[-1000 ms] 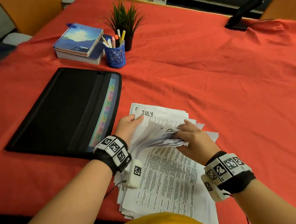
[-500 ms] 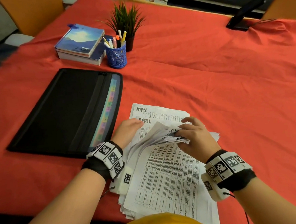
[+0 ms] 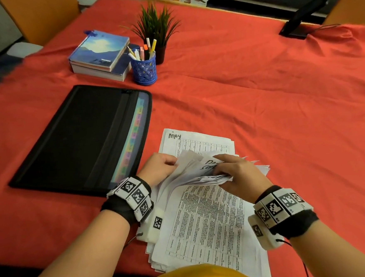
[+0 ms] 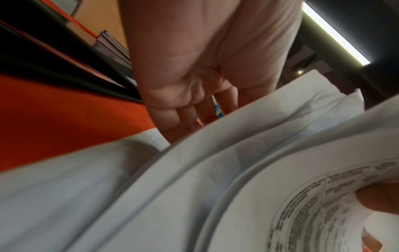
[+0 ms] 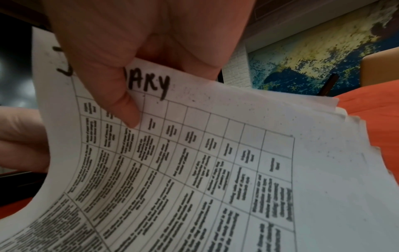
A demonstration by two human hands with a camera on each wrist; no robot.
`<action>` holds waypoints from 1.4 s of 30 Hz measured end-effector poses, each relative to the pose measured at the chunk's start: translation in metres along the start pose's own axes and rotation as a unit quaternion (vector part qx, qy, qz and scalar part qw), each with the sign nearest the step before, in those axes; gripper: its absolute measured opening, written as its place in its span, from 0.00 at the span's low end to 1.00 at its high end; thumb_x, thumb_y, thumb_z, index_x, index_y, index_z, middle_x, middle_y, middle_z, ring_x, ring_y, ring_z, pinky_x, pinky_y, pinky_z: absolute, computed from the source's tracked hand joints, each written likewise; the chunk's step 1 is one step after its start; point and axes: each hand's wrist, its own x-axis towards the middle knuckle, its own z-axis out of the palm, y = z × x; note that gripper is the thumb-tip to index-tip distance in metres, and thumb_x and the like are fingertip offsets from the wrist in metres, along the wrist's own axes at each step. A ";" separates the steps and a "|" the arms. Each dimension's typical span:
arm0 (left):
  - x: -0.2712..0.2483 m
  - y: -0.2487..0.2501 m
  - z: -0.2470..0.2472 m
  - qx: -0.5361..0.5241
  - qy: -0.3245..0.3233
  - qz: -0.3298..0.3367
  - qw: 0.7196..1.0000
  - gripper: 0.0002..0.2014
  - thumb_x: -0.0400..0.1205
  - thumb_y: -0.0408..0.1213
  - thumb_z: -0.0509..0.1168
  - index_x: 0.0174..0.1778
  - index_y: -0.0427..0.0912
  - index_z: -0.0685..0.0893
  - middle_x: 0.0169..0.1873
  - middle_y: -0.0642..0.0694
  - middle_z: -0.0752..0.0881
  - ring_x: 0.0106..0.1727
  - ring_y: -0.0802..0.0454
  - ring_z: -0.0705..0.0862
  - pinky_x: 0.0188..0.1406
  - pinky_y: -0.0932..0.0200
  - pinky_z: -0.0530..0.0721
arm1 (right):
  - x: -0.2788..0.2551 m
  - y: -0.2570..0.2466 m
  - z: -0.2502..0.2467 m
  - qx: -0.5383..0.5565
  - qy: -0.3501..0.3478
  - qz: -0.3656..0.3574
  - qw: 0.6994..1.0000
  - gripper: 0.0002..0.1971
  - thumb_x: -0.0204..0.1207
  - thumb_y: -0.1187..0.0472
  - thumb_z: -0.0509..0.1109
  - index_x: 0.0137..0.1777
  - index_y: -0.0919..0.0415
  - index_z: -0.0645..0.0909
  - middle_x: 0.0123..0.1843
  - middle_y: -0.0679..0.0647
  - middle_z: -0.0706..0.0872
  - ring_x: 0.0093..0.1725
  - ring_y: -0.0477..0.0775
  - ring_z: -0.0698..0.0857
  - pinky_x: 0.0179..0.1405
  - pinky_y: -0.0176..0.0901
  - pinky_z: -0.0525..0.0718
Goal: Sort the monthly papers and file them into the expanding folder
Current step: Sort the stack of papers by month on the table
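A loose stack of printed monthly papers (image 3: 204, 223) lies on the red cloth near the front edge. My right hand (image 3: 227, 169) grips a bent-back bundle of their top edges. In the right wrist view its thumb (image 5: 121, 102) presses a sheet headed January (image 5: 194, 153). My left hand (image 3: 157, 168) sits at the stack's left side, fingers curled at the edge of the lifted sheets, fingertips hidden behind paper (image 4: 194, 187). A sheet headed May (image 3: 199, 141) lies exposed at the far end. The black expanding folder (image 3: 80, 139) lies flat to the left, its coloured tabs (image 3: 132, 142) showing.
Behind the folder stand a pile of books (image 3: 100, 53), a blue pen cup (image 3: 144, 69) and a small potted plant (image 3: 156, 25). A dark stand (image 3: 303, 19) sits at the far right. Bare red cloth (image 3: 284, 120) stretches to the right of the papers.
More sheets have been leafed up into the right hand's bundle: July was on top, then May and April showed, now only May. My left hand has drawn back and curled at the sheets.
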 end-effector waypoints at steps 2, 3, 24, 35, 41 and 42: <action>-0.001 -0.001 -0.001 0.008 -0.006 -0.011 1.000 0.05 0.75 0.23 0.68 0.42 0.30 0.88 0.34 0.41 0.87 0.37 0.53 0.83 0.40 0.59 0.82 | 0.001 -0.001 -0.001 -0.013 -0.008 -0.010 1.000 0.07 0.60 0.66 0.71 0.38 0.57 0.86 0.38 0.49 0.85 0.39 0.52 0.84 0.38 0.32 0.75; 0.001 -0.004 -0.001 0.015 -0.004 -0.026 1.000 0.04 0.76 0.24 0.67 0.38 0.28 0.86 0.30 0.42 0.84 0.32 0.52 0.81 0.32 0.60 0.79 | 0.001 -0.002 -0.002 -0.017 -0.010 -0.010 1.000 0.07 0.60 0.66 0.71 0.37 0.58 0.86 0.35 0.49 0.84 0.37 0.52 0.83 0.36 0.32 0.74; -0.001 0.043 -0.068 0.094 0.266 0.031 0.959 0.12 0.77 0.35 0.66 0.51 0.32 0.86 0.47 0.36 0.88 0.49 0.40 0.86 0.52 0.47 0.84 | 0.038 0.005 -0.005 -0.082 -0.051 0.031 0.995 0.06 0.70 0.68 0.67 0.45 0.66 0.84 0.44 0.55 0.85 0.45 0.57 0.84 0.40 0.38 0.76; -0.039 0.109 -0.163 0.030 0.390 0.063 0.918 0.15 0.80 0.30 0.65 0.62 0.36 0.83 0.62 0.41 0.85 0.60 0.47 0.84 0.60 0.49 0.82 | 0.026 -0.003 -0.032 -0.086 -0.069 0.070 0.991 0.07 0.72 0.63 0.72 0.49 0.62 0.87 0.63 0.58 0.82 0.62 0.57 0.81 0.57 0.41 0.76; -0.049 0.107 -0.143 -0.014 0.330 0.051 0.942 0.14 0.76 0.29 0.68 0.59 0.35 0.85 0.46 0.44 0.87 0.49 0.46 0.86 0.56 0.46 0.85 | -0.009 -0.040 -0.112 -0.018 -0.155 0.167 0.974 0.06 0.70 0.60 0.76 0.46 0.52 0.86 0.39 0.42 0.88 0.38 0.36 0.84 0.34 0.24 0.75; -0.046 0.104 -0.134 -0.017 0.309 0.045 0.950 0.14 0.75 0.28 0.69 0.57 0.34 0.86 0.44 0.43 0.87 0.48 0.44 0.87 0.57 0.44 0.85 | -0.012 -0.048 -0.126 0.006 -0.160 0.172 0.972 0.05 0.69 0.61 0.76 0.42 0.49 0.86 0.38 0.40 0.89 0.36 0.32 0.84 0.34 0.20 0.76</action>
